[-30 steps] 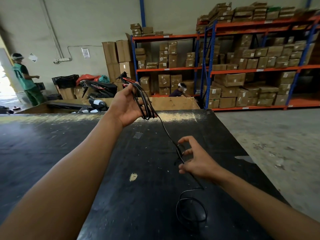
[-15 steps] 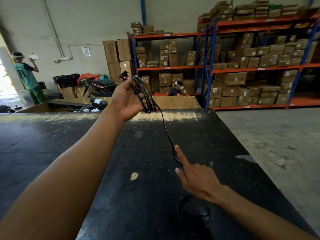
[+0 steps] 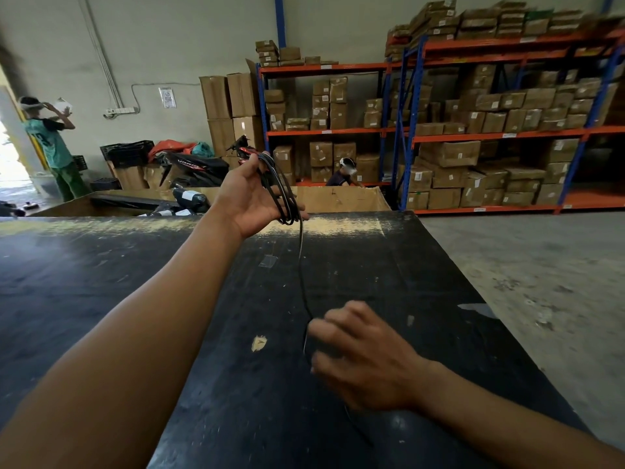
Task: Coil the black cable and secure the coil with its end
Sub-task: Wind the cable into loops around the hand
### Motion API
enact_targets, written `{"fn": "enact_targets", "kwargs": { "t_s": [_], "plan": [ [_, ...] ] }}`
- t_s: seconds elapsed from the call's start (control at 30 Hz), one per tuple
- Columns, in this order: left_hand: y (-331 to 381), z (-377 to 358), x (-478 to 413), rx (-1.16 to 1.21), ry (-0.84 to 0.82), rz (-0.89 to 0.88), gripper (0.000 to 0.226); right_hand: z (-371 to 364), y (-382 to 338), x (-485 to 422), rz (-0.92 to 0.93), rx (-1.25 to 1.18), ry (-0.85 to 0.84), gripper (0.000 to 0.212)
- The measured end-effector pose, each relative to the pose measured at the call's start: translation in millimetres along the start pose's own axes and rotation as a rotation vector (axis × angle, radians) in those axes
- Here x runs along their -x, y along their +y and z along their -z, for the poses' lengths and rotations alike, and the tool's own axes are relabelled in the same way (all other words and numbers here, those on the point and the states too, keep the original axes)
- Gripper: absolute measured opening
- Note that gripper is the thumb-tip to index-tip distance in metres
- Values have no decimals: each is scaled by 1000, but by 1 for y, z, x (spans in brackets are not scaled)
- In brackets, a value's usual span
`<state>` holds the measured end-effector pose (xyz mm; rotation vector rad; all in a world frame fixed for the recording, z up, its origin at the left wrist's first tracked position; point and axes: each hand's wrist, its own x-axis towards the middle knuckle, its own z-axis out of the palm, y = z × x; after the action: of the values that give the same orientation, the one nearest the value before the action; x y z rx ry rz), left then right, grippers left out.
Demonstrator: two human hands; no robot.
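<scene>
My left hand (image 3: 248,194) is raised above the far part of the black table (image 3: 101,282), palm up, with several loops of the black cable (image 3: 282,191) hanging over its fingers. From the coil a single strand of cable runs down towards me to my right hand (image 3: 363,357). That hand hovers low over the table with its fingers curled around the strand. A short piece of cable trails out below the right hand on the tabletop. The cable's end is hidden.
The table's right edge drops to a concrete floor (image 3: 541,282). An open cardboard bin (image 3: 338,199) stands behind the table. Shelving racks (image 3: 490,130) full of boxes line the back wall. A person (image 3: 50,143) stands far left; another sits behind the bin.
My right hand has moved nearer to me and closed its fingers on the strand. The loose loop on the table has been drawn up. The left hand stays raised with the coil.
</scene>
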<state>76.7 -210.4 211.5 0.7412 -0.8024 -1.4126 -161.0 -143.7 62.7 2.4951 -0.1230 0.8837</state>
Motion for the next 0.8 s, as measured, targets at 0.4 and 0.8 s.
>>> {"fn": "enact_targets", "kwargs": {
  "t_s": [0.4,0.8],
  "plan": [
    [10,-3,1,24,72,-50,56,0,-28,17,-448,-716,-19,35],
    [5,-8,1,-34,-21,-19,51,-2,16,7,-1390,-1247,-8,21]
  ]
}}
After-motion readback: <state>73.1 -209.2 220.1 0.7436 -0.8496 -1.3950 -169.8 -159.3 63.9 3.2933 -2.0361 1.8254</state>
